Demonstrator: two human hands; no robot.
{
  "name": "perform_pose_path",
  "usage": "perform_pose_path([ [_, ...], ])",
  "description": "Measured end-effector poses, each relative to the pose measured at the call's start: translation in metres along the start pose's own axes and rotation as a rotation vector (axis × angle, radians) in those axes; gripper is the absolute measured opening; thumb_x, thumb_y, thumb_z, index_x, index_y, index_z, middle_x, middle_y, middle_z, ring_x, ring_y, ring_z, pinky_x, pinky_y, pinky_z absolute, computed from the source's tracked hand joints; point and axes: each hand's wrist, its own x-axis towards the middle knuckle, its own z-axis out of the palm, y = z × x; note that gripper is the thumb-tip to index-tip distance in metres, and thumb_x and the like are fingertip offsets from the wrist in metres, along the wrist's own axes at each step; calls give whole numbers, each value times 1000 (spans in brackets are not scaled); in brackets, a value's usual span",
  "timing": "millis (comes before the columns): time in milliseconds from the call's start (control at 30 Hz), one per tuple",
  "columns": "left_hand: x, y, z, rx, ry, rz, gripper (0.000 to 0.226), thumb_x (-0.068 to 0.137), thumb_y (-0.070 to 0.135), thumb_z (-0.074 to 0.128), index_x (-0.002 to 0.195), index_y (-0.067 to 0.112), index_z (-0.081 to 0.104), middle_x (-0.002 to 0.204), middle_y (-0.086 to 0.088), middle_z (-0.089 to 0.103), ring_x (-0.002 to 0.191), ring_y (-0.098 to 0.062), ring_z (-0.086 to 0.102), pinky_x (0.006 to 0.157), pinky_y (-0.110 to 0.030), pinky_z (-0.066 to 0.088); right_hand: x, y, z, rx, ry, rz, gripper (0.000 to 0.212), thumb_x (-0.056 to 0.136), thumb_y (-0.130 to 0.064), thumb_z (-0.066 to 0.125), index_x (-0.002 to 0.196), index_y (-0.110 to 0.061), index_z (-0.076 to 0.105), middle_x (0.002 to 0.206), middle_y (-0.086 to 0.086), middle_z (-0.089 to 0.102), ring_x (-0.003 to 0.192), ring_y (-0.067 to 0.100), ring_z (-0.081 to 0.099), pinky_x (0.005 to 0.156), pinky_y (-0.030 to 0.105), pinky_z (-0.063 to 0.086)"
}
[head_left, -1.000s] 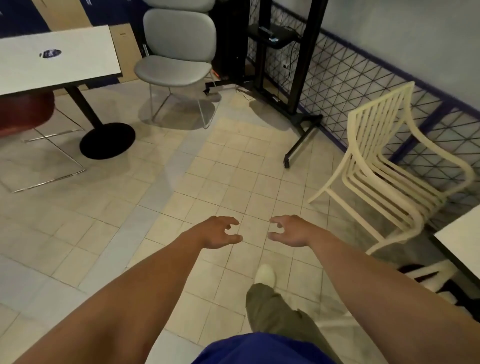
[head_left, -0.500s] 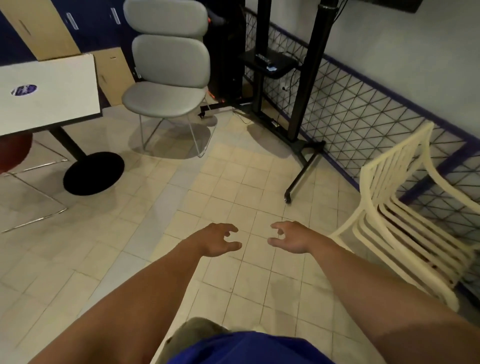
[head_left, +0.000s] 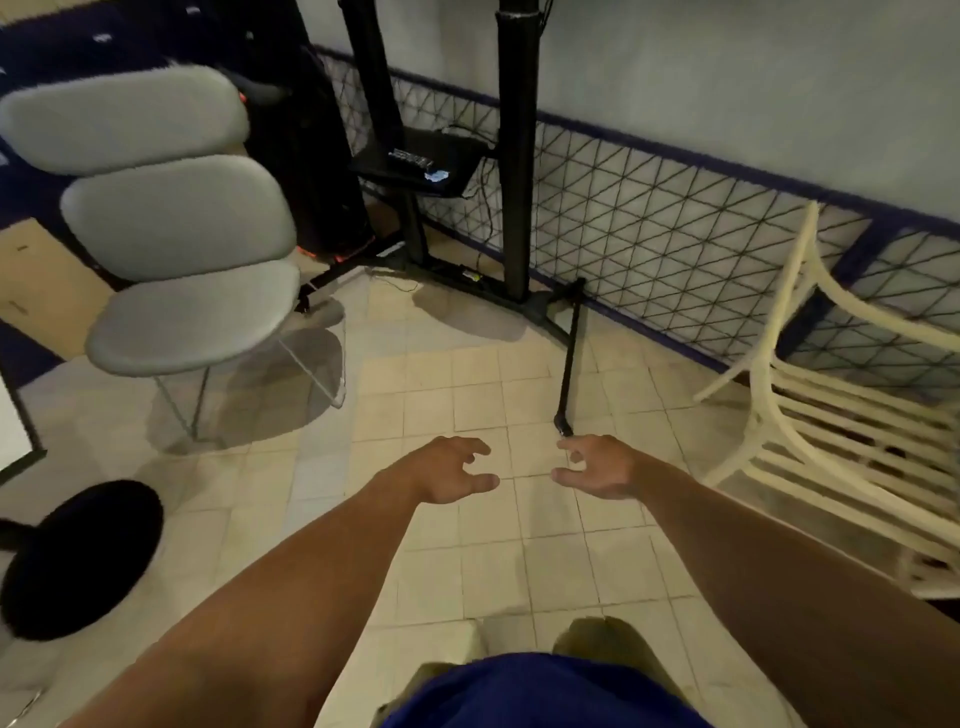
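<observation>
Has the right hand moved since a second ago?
Yes: the right hand has advanced toward the wall, now beside the tip of the black stand leg.

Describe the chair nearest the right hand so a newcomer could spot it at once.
Follow the lattice-patterned wall panel to its right end, past the black stand. There, right of the right hand, stands a cream slatted armchair. Unlike the grey padded chair opposite, it is open-slatted with curved arms.

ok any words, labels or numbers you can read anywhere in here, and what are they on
none can be read
pale sticker on the black shelf: too blurred to read
marks on the dark device beside it: too small to read
left hand and right hand: hold nothing, no writing
</observation>
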Motion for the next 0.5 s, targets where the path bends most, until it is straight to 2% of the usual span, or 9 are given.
perform_pose_path([
  [67, 25, -2, -32, 45, -39, 20, 64, 89, 60, 63, 144, 34, 46, 144, -2, 52, 130, -19, 50, 110, -35, 38, 12, -9, -14, 80, 19, 38, 76, 92, -59, 53, 154, -23, 28, 153, 4, 40, 138, 20, 40, 109, 26, 29],
  [167, 63, 8, -67, 103, -96, 88, 64, 90, 59, 61, 146, 32, 44, 145, -2, 51, 130, -19, 49, 105, -28, 38, 28, -12, -32, 178, 74, 68, 77, 91, -58, 56, 153, -21, 30, 153, 5, 41, 137, 21, 43, 110, 29, 31],
  [367, 152, 45, -119, 208, -164, 187, 62, 90, 58, 62, 145, 33, 46, 145, -2, 51, 128, -18, 50, 98, -27, 38, 70, -2, -88, 178, 200, 114, 66, 94, -52, 56, 145, -12, 42, 141, 9, 53, 123, 25, 54, 103, 34, 42],
  [500, 222, 88, -152, 258, -176, 245, 60, 91, 55, 63, 144, 31, 47, 144, -3, 52, 129, -17, 50, 95, -26, 37, 108, 23, -142, 213, 245, 140, 61, 95, -50, 55, 141, -13, 46, 140, 8, 53, 122, 24, 52, 104, 36, 41],
])
